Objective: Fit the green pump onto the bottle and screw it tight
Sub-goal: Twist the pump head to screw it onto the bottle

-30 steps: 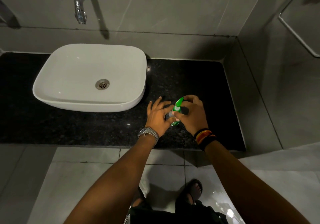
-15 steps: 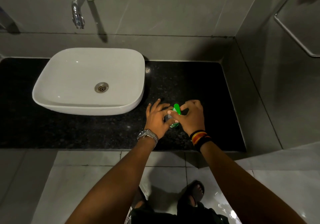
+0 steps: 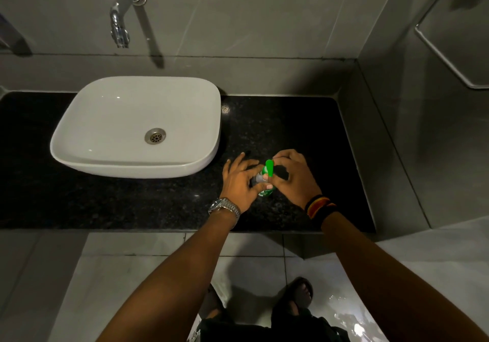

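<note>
Right of the white ceramic basin (image 3: 137, 127), near the middle of the frame, a small bottle with a green label (image 3: 266, 192) stands on the black speckled stone surface (image 3: 304, 130), almost hidden between two hands. The left hand (image 3: 239, 183) is closed around the bottle's neck, with some fingers spread loose. The right hand (image 3: 293, 179) pinches the bright green plastic pump (image 3: 269, 167), which sits on top of the bottle, nozzle pointing toward the wall. Whether the thread has already caught cannot be seen. The bottle looks light and rigid, and smooth plastic may slip, so a firm hold on the body seems wise. The best place to turn is probably the pump's collar, not the thin nozzle.
</note>
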A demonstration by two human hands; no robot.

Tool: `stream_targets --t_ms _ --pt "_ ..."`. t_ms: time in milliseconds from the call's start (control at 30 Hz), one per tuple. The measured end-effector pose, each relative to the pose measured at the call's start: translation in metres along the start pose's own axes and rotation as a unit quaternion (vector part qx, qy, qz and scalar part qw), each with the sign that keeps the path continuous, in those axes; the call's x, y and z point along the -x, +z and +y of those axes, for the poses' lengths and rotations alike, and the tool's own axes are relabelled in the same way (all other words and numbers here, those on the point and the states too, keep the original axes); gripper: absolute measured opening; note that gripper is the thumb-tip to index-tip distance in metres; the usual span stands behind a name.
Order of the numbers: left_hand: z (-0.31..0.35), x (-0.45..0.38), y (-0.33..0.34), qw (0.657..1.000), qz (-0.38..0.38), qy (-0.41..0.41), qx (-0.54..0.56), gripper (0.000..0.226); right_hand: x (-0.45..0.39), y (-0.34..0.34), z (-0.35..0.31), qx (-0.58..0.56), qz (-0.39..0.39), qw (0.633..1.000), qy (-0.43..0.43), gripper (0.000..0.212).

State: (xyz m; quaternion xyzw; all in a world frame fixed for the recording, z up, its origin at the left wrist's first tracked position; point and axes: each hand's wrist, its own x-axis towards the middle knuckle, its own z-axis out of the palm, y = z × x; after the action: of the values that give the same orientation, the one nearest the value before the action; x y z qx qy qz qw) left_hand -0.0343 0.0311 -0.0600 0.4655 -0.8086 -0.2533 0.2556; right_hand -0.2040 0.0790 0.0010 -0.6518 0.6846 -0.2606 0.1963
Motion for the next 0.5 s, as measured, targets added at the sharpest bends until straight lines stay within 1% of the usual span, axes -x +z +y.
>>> stream_targets --t_ms 100,167,233,300,367,433,500 --pt "0.000 0.000 -0.002 1.000 0.000 0.001 -0.001 0.068 -0.004 -0.004 0.002 0.000 -0.044 0.999 -0.031 0.035" --pt "0.000 0.001 -0.001 1.000 0.001 0.006 -0.003 0.068 -0.004 -0.005 0.005 -0.003 -0.052 0.998 -0.040 0.036" --pt "-0.001 0.001 0.000 1.000 0.002 0.006 -0.002 0.067 -0.003 -0.004 0.005 0.012 -0.036 0.999 -0.028 0.033" --pt "-0.002 0.001 0.000 1.000 0.001 0.002 -0.004 0.067 -0.003 0.000 0.001 0.040 0.004 0.999 0.016 0.032" --pt "-0.003 0.002 0.001 1.000 0.000 0.001 -0.008 0.062 -0.002 0.003 -0.004 0.056 0.037 0.996 0.059 0.039" --pt "-0.003 0.002 0.002 1.000 -0.001 0.005 -0.013 0.052 0.001 0.007 -0.005 0.042 0.036 0.996 0.064 0.047" --pt "-0.003 0.002 0.002 1.000 -0.002 0.005 -0.010 0.052 0.004 0.006 -0.003 0.006 0.015 0.999 0.044 0.052"
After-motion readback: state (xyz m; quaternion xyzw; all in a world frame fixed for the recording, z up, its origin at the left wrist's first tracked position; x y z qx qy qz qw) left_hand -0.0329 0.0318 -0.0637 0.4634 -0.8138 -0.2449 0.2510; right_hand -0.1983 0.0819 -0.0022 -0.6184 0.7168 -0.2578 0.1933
